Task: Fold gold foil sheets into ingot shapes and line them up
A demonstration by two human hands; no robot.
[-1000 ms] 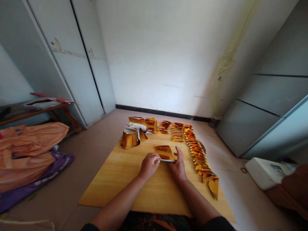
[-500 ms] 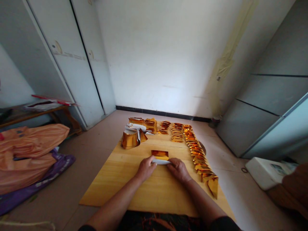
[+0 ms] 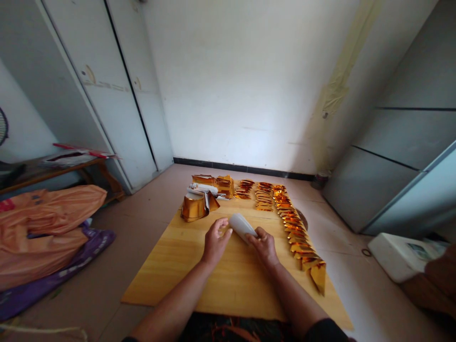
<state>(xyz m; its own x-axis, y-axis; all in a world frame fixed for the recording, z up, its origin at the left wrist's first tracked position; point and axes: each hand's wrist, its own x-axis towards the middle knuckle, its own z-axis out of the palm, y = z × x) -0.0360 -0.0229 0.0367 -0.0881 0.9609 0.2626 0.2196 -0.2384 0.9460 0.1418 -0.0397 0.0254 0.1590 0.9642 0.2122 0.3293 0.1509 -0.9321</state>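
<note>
A sheet of paper [image 3: 242, 225], curled with its white side showing, is pinched at its near right end by my right hand [image 3: 262, 244]. It slants up and left over the wooden board [image 3: 171, 266]. My left hand [image 3: 216, 240] is beside the sheet's far left end, thumb and fingers apart, holding nothing. Any gold face on this sheet is hidden from me. A long row of folded gold foil papers [image 3: 294, 228] runs down the board's right side. At the back left stands a curved stack of gold foil sheets [image 3: 193, 207].
Shorter rows of folded gold pieces [image 3: 264, 196] and more gold bundles [image 3: 224, 185] line the board's far edge. Orange and purple bags [image 3: 53, 228] lie on the floor at left. A white box [image 3: 395, 254] sits to the right, below a grey cabinet [image 3: 388, 161].
My left hand has let go of the paper. My right hand has turned the sheet from lying level to a slant, and the gold face seen before is out of sight.
</note>
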